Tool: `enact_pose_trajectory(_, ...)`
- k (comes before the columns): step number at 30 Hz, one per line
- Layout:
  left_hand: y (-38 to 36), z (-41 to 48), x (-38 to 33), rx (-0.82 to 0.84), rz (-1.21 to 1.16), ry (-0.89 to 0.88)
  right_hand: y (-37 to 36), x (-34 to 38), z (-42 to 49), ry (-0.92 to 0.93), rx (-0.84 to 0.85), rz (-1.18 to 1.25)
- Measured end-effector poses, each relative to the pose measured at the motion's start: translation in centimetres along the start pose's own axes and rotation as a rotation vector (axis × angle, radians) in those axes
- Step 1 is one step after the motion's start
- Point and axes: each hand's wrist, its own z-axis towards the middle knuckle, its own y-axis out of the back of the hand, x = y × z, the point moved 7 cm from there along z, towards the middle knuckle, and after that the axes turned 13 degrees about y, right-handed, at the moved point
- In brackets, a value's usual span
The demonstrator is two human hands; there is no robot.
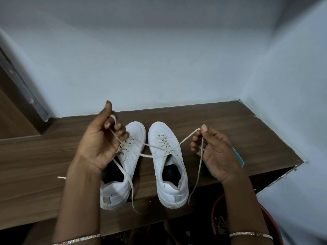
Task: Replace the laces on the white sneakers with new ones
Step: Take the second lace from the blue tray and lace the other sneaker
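**Left hand [99, 144] and right hand [215, 152] both on lace [188, 137]**

Left has it looped round a curled finger. Right pinches it between thumb and fingertip. Loose ends hang from both. Strands cross over the white sneakers [160, 167], side by side on wood surface [230, 124], toes to wall. Teal item [238, 156] behind right hand.

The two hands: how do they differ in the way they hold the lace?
Grip: the left hand curls its fingers round the lace; the right hand pinches it between thumb and fingertip. Place: the left hand covers part of the left sneaker; the right hand is beside the right sneaker. Both wrists wear a bangle.
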Motion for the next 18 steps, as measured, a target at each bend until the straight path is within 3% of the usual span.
enact_pose_trajectory(3, 2.3, -0.1, 0.0, -0.32, 0.525, 0.03, 0.1, 0.0, 0.1, 0.013, -0.029, 0.001)
enact_pose_trajectory(6, 2.5, -0.1, 0.8, -0.469, 1.156, 0.115, -0.1, 0.2, 0.2, 0.031, -0.036, 0.009)
enact_pose_trajectory(9, 1.1, 0.1, 0.5, -0.59, 1.567, -0.107, -0.2, 0.4, 0.1, 0.038, -0.042, 0.002)
enact_pose_trajectory(11, -0.9, 0.6, 1.0, -0.462, 1.614, -0.247, -0.1, 0.4, 0.2, 0.038, -0.046, -0.011)
enact_pose_trajectory(14, -2.8, 1.3, 3.6, -0.155, 1.559, -0.14, 0.1, 0.2, 0.2, 0.031, -0.044, -0.04)
enact_pose_trajectory(18, -2.5, 2.4, 5.7, -0.107, 1.566, -0.034, 1.1, 0.0, 0.1, 0.01, -0.033, -0.152)
